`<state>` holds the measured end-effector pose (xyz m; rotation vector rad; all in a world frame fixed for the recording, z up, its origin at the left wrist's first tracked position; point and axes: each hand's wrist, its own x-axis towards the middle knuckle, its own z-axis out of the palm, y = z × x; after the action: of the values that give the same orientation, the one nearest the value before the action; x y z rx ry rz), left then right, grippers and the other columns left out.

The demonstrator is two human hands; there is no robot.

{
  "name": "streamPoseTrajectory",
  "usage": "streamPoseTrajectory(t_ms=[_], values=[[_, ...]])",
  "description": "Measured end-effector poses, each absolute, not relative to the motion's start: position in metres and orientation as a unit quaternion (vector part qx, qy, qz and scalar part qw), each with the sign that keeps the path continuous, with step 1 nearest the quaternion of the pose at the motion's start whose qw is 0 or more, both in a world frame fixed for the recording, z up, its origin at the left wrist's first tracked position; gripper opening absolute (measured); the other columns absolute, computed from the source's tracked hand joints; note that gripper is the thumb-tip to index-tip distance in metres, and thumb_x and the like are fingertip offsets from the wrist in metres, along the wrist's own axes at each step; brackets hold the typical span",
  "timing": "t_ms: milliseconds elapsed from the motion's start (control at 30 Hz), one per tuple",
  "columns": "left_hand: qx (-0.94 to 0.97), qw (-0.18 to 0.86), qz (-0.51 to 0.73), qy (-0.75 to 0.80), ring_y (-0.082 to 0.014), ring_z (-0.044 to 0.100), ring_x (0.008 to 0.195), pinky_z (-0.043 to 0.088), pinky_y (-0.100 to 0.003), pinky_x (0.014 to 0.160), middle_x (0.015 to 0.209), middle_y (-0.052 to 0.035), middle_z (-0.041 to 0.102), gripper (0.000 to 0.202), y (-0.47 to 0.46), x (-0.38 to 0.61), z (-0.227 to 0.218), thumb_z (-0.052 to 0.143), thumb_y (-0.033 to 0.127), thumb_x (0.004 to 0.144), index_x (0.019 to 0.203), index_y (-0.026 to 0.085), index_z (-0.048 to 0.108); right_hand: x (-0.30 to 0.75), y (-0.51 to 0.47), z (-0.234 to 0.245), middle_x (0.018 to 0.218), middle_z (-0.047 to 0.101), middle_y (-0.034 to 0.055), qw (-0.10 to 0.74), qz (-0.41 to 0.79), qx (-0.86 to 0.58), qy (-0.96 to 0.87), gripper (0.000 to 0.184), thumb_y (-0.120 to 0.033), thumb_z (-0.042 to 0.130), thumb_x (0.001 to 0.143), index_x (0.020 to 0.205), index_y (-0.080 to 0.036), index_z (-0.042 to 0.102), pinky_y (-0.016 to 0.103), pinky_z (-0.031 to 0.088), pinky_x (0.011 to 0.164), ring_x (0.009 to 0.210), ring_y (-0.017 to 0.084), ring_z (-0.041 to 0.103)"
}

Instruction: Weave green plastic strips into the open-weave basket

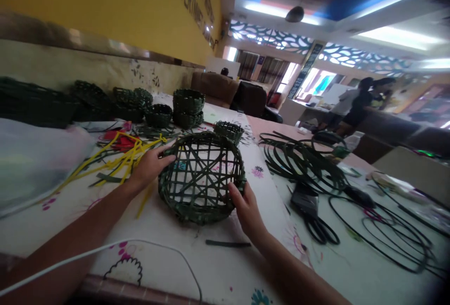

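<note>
A round, dark green woven basket [202,173] is tilted up over the table, its open lattice of crossing strips facing me. At its left rim, my left hand [149,166] is closed, with the thumb over the edge and the fingers partly hidden behind. My right hand [248,206] grips the lower right rim, its thumb reaching inside. Just behind stands a smaller green basket [229,131]. A loose green strip [228,244] lies on the cloth below. Yellow strips [130,155] are heaped beside my left hand.
Stacked green baskets [189,108] stand along the wall at the back left. A clear plastic bag [38,159] lies at left. Coiled green strips [305,159] and black-handled scissors [318,227] rest at right. A white cable [133,240] crosses the front. People [362,103] stand farther back.
</note>
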<state>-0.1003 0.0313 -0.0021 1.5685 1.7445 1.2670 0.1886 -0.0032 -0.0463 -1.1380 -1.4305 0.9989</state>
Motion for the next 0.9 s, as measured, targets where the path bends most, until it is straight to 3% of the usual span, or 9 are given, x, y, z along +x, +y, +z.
streamPoseTrajectory(t_ms=[167, 433, 567, 700, 900], values=[[0.568, 0.122, 0.454, 0.676, -0.0287, 0.069, 0.103, 0.05, -0.037, 0.095, 0.116, -0.01, 0.075, 0.054, 0.021, -0.099, 0.012, 0.061, 0.046, 0.081, 0.124, 0.015, 0.07, 0.183, -0.021, -0.038, 0.096, 0.066, 0.0056, 0.495, 0.365, -0.465, -0.637, 0.035, -0.051, 0.06, 0.09, 0.108, -0.021, 0.055, 0.034, 0.051, 0.076, 0.087, 0.021, 0.062], [0.566, 0.031, 0.432, 0.702, -0.0273, 0.07, 0.101, 0.05, -0.033, 0.087, 0.108, -0.0103, 0.077, 0.038, 0.019, -0.099, 0.015, 0.051, 0.034, 0.089, 0.117, 0.018, 0.072, 0.175, -0.038, -0.031, 0.088, 0.063, 0.0021, 0.488, 0.299, -0.445, -0.688, 0.034, -0.038, 0.061, 0.087, 0.116, -0.022, 0.051, 0.03, 0.048, 0.068, 0.076, 0.018, 0.056], [0.573, 0.02, 0.419, 0.704, -0.0279, 0.069, 0.104, 0.049, -0.034, 0.091, 0.111, -0.0108, 0.076, 0.036, 0.023, -0.1, 0.012, 0.054, 0.035, 0.089, 0.117, 0.018, 0.071, 0.173, -0.038, -0.032, 0.089, 0.063, 0.0029, 0.491, 0.303, -0.457, -0.677, 0.032, -0.041, 0.061, 0.087, 0.112, -0.023, 0.053, 0.031, 0.049, 0.069, 0.078, 0.019, 0.057], [0.611, -0.006, 0.42, 0.671, -0.0292, 0.065, 0.115, 0.047, -0.034, 0.098, 0.124, -0.0121, 0.071, 0.05, 0.023, -0.098, 0.015, 0.066, 0.038, 0.084, 0.13, 0.019, 0.064, 0.172, -0.039, -0.034, 0.091, 0.065, 0.0037, 0.496, 0.301, -0.455, -0.676, 0.029, -0.042, 0.059, 0.088, 0.109, -0.023, 0.053, 0.032, 0.05, 0.072, 0.081, 0.02, 0.059], [0.597, -0.048, 0.344, 0.723, -0.0348, 0.069, 0.105, 0.048, -0.038, 0.088, 0.109, -0.0154, 0.075, 0.042, 0.019, -0.095, 0.027, 0.051, 0.034, 0.094, 0.129, 0.018, 0.064, 0.171, -0.044, -0.035, 0.088, 0.066, 0.0034, 0.475, 0.293, -0.456, -0.693, 0.035, -0.039, 0.061, 0.085, 0.114, -0.022, 0.05, 0.031, 0.05, 0.069, 0.077, 0.02, 0.061]])
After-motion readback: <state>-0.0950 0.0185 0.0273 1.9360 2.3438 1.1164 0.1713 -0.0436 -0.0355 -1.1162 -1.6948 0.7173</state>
